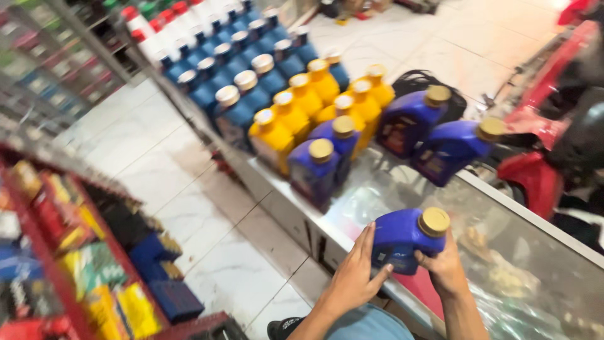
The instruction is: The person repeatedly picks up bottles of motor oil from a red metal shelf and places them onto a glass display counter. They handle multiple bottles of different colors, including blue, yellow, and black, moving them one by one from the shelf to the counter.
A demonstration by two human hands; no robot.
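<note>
Head view, looking down over a glass-topped table [503, 252]. Both hands are on one blue bottle [402, 239] with a gold screw cap [434, 221], which sits at the near edge of the table, set apart from the rest of the stock. Left hand [353, 277] lies flat against the bottle's left face, fingers [365, 242] stretched out and pressed to the plastic, thumb toward the lower corner. Right hand [445, 267] comes from the right side under the cap end, fingers curled around the bottle's shoulder; the fingertips are partly hidden behind the body. So both hands are closed on the bottle, one on each side, with the bottle squeezed between them. Bottle appears tilted, cap up and to the right. Judgement on handling: rigid moulded plastic, likely full and therefore fairly heavy for its size; smooth glossy walls could slip, so a two-sided hold on the flat faces or a grasp at the neck below the cap seems the surest. It should not be fragile, though the glass top beneath it calls for a gentle set-down. Further along the table: two more blue bottles [440, 132] leaning, then a cluster of yellow bottles [302, 107] and rows of lighter blue bottles [239, 63]. Shelves of coloured boxes [75, 252] at left; white tiled floor [189, 208] below.
</note>
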